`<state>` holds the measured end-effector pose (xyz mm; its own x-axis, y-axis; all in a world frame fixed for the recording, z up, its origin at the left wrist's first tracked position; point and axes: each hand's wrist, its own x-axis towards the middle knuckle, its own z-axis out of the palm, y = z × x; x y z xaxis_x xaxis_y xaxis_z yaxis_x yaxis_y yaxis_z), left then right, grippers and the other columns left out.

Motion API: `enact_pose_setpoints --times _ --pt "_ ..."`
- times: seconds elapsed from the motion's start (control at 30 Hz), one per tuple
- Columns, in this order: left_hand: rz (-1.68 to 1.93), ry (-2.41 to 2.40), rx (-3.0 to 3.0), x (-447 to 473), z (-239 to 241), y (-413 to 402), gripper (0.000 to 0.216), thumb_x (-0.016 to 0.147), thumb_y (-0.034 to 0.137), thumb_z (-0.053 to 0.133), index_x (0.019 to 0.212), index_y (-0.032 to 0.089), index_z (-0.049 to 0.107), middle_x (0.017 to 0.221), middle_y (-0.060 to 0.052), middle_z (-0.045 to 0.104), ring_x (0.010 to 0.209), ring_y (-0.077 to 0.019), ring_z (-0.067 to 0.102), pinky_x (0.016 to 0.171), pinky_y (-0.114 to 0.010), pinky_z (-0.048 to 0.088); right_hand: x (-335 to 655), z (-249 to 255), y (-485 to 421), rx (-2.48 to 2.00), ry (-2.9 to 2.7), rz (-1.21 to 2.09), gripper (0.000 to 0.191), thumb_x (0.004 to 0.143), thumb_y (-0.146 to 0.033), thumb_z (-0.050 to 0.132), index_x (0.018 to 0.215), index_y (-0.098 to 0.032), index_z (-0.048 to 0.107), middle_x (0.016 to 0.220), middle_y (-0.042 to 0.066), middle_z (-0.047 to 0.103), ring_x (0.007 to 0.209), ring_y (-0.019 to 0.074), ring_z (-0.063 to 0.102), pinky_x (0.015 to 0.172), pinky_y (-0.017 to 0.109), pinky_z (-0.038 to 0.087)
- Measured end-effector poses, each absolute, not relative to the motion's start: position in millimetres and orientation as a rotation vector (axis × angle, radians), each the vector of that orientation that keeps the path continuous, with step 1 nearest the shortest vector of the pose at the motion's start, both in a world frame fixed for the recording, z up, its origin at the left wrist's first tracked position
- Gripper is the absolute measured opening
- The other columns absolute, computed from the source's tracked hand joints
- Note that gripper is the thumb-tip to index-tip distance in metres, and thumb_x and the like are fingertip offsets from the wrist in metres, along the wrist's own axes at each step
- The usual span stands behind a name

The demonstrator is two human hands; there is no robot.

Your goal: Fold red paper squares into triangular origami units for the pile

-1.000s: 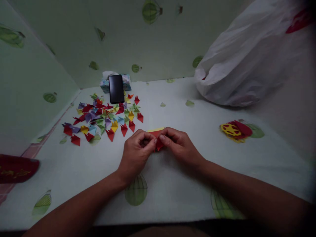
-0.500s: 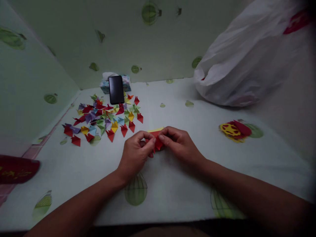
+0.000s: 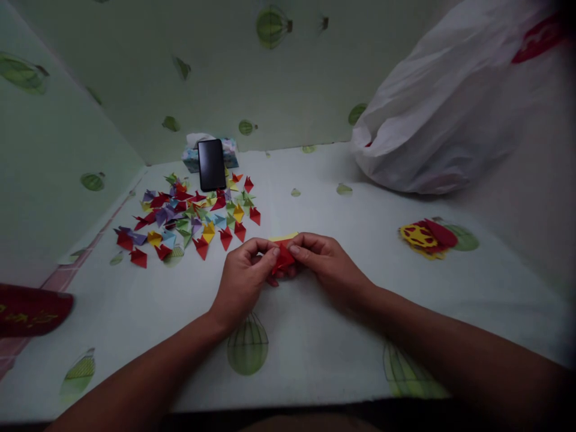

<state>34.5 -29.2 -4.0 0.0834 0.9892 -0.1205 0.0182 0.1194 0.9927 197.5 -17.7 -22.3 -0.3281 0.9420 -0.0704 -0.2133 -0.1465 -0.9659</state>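
Note:
Between my two hands, above the middle of the table, is a small piece of folded red origami paper (image 3: 283, 259). My left hand (image 3: 246, 273) pinches its left side between thumb and fingers. On the other side, my right hand (image 3: 324, 258) pinches its right upper edge, thumb on top. Fingertips cover much of the paper. Just behind the hands, a yellow and red stack of paper (image 3: 284, 237) shows at its far edge. Left of my left hand lie several small folded paper cranes (image 3: 201, 246) in red, yellow, green, blue and purple.
A black phone (image 3: 211, 165) leans on a tissue box (image 3: 231, 153) behind the cranes. A white plastic bag (image 3: 418, 132) bulges at the back right, with yellow and red cut-outs (image 3: 423, 237) in front of it. A dark red object (image 3: 33, 309) sits at the left edge.
The red paper has been turned in my fingers and shows a flatter, broader face. My left thumb has shifted slightly left; both hands keep their pinch.

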Motion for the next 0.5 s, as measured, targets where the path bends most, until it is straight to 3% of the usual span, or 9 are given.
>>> enact_pose_setpoints --times 0.5 --pt "1.037 1.218 1.155 35.8 -3.8 -29.6 0.017 0.079 0.031 0.072 0.081 0.015 0.066 0.067 -0.001 0.071 0.059 -0.0142 0.068 0.061 -0.026 0.058 196.8 -20.9 -18.8 -0.948 -1.302 1.551 0.022 0.086 -0.036 0.066 0.077 -0.017 0.062 0.070 0.000 0.066 0.066 0.0125 0.061 0.066 0.028 0.048"
